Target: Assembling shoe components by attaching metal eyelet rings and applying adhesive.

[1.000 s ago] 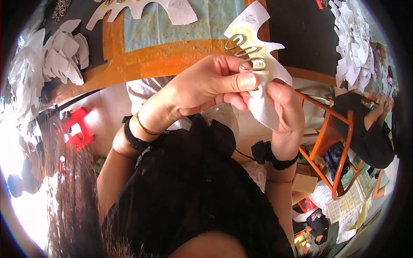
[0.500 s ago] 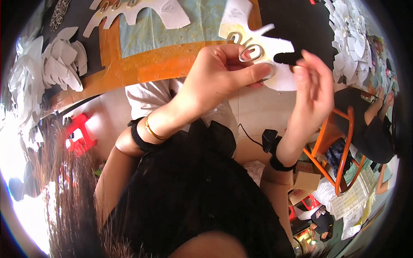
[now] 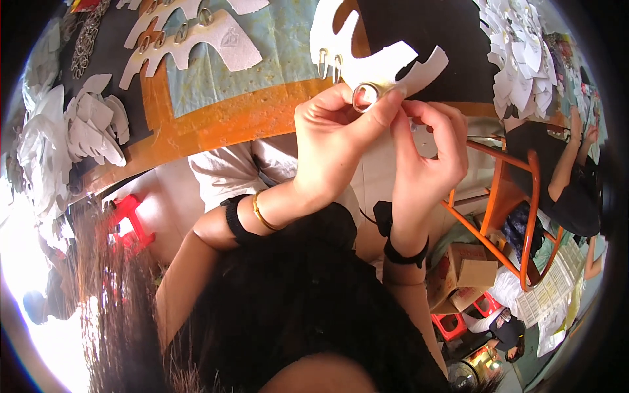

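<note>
A white, stiff felt-like cutout piece [image 3: 357, 62] with curved prongs is held up over the near table edge. My left hand [image 3: 331, 141] grips it, thumb on top and fingers beneath. Beside the thumb tip a metal ring [image 3: 365, 97] sits on the piece, and a couple of thin wire loops [image 3: 329, 64] hang on its other prongs. My right hand [image 3: 432, 141] is closed in a pinch at the lower edge, by the left thumb; what lies right between its fingertips is partly hidden. Similar white pieces [image 3: 229, 40] with metal rings lie on the table at far left.
Stacked white cutouts lie at left [image 3: 97, 124] and right [image 3: 521, 62]. A metal chain [image 3: 86, 46] and clear plastic bags [image 3: 42, 144] are at far left. Orange tape [image 3: 216, 118] borders the table's cloth. An orange chair [image 3: 534, 216], cardboard box [image 3: 475, 275] and another person [image 3: 576, 203] are at right.
My right hand has come left from beside the piece and closed at its edge. The piece has turned in my left hand, its far prongs now pointing up and right.
</note>
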`<state>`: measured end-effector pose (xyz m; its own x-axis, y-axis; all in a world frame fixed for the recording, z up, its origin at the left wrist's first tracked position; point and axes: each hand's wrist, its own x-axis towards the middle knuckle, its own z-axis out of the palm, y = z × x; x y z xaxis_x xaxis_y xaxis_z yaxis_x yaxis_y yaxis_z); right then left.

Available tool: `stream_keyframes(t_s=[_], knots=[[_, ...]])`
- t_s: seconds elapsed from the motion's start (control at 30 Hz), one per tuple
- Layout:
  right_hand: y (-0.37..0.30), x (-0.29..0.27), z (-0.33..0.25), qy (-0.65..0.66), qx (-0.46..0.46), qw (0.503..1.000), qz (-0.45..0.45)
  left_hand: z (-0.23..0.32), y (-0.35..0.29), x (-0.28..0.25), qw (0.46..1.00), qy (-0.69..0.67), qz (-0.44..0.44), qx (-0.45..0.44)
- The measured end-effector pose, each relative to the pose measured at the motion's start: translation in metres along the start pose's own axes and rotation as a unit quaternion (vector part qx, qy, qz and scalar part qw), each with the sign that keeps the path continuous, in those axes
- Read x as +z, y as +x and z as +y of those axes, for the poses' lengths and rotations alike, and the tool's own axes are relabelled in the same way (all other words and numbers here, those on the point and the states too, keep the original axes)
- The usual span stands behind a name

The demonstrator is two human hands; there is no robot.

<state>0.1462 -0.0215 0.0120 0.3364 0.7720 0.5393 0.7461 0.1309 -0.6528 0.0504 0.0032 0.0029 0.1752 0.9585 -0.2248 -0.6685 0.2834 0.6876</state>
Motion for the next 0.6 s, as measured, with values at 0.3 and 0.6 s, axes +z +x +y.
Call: stream_keyframes(t_s=[0.3,0.6], knots=[[0.003,0.001,0.000,0.137,0.106,0.984,-0.044,0.002,-0.002,-0.001,0.996,0.051,0.002,0.069],[0.011,-0.012,-0.002,0.347,0.301,0.880,-0.122,0.018,0.006,-0.011,0.988,0.147,-0.049,0.002]])
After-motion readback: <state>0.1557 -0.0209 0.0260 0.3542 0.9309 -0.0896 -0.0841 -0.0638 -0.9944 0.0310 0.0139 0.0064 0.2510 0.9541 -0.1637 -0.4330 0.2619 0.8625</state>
